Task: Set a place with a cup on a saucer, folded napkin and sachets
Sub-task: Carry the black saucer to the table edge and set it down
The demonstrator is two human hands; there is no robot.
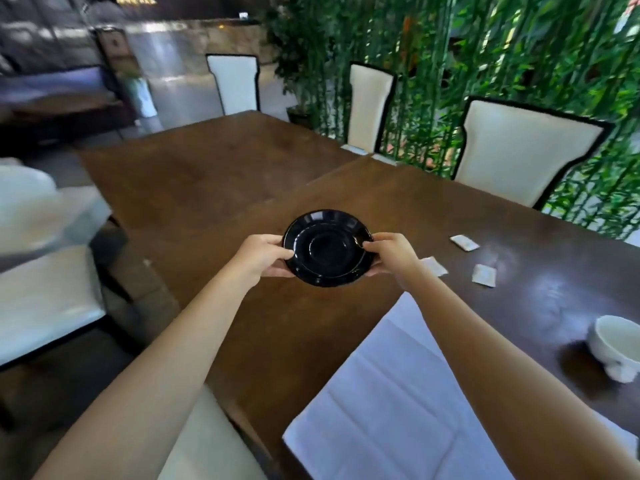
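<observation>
A glossy black saucer (327, 249) is held just above the brown wooden table (214, 181), near its middle. My left hand (261, 256) grips its left rim and my right hand (391, 252) grips its right rim. A white napkin (391, 400) lies unfolded on the table under my right forearm. Three white sachets lie to the right of the saucer: one (464, 243) farthest back, one (484, 275) nearer, one (434, 266) partly behind my right wrist. A white cup (614, 342) stands at the right edge.
Cream chairs with black trim stand along the far side (519, 150), (369, 105), (233, 83), and at the near left (45, 299). A green bamboo screen (519, 46) runs behind the far chairs. The table edge runs down the left.
</observation>
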